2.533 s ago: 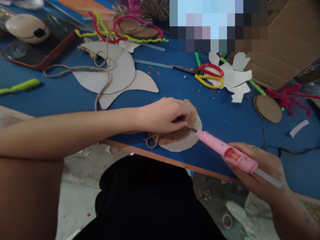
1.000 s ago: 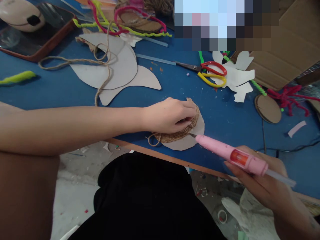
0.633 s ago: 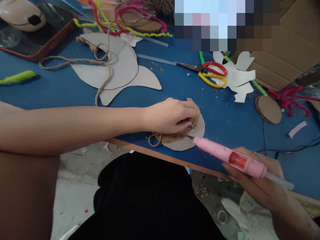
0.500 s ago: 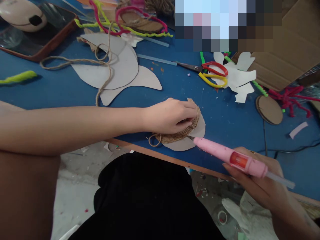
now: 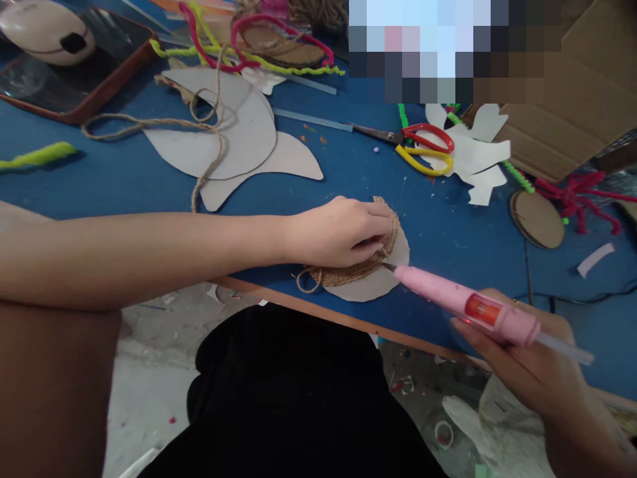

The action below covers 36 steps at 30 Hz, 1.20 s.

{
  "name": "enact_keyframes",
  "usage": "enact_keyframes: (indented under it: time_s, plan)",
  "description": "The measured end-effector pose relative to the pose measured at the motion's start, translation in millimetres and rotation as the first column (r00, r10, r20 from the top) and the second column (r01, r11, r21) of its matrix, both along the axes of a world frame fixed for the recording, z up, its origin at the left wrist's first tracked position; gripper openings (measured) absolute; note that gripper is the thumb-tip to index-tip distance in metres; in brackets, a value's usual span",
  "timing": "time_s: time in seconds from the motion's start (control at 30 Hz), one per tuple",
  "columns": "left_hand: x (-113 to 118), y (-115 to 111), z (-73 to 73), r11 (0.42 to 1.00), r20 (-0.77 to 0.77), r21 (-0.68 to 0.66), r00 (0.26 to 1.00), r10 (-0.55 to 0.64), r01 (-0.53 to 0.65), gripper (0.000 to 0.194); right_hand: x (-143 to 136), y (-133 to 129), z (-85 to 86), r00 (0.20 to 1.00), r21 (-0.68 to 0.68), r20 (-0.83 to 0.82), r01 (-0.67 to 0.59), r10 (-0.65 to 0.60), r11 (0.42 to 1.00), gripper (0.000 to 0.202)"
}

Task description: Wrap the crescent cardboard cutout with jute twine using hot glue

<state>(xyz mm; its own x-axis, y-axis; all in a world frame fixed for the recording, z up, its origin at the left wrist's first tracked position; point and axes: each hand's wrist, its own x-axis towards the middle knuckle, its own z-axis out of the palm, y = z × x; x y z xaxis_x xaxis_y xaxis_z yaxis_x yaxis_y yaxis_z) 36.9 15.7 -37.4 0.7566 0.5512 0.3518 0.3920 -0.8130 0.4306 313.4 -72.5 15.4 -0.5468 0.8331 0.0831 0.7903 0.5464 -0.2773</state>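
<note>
A pale, rounded cardboard piece lies near the table's front edge, partly covered by rows of brown twine laid side by side in a curve. My left hand rests on it with curled fingers, closed on the twine at its upper part; the fingertips are partly hidden. A small loop of twine sticks out at the left. In my right hand is a pink glue gun with a clear glue stick at its back end. Its metal nozzle points left, at the twine's inner edge.
White cutouts with loose twine lie behind my left forearm. Scissors with red and yellow handles lie behind the disc. Cardboard discs, pipe cleaners and a dark cord are at right. A brown-edged tray stands back left.
My right hand has moved the glue gun slightly right and up, so its nozzle has shifted along the twine's edge. My left hand stays in place on the twine.
</note>
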Motion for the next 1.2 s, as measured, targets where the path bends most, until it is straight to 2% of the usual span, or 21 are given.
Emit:
enact_keyframes:
  time_s: [0.6, 0.83, 0.97, 1.2]
  plan:
    - [7, -5, -1.9, 0.999, 0.116, -0.027, 0.993, 0.032, -0.029, 0.018, 0, -4, 1.1, 0.990, -0.171, -0.109, -0.104, 0.086, 0.980, 0.007]
    - [6, -6, -0.4, 0.999, 0.089, -0.036, 0.995, 0.036, -0.032, 0.017, 4, 1, -0.6, 0.997, -0.143, -0.083, -0.013, 0.001, 0.990, 0.020]
    - [7, -6, -0.4, 0.999, 0.088, -0.041, 0.996, 0.029, -0.025, 0.018, 11, 7, -2.9, 0.998, -0.077, -0.049, 0.027, -0.031, 0.997, 0.013]
    - [6, -5, 0.0, 0.998, 0.097, -0.057, 0.995, 0.026, -0.020, 0.018, 15, 12, -6.0, 0.999, 0.035, -0.019, 0.027, -0.026, 0.999, 0.013]
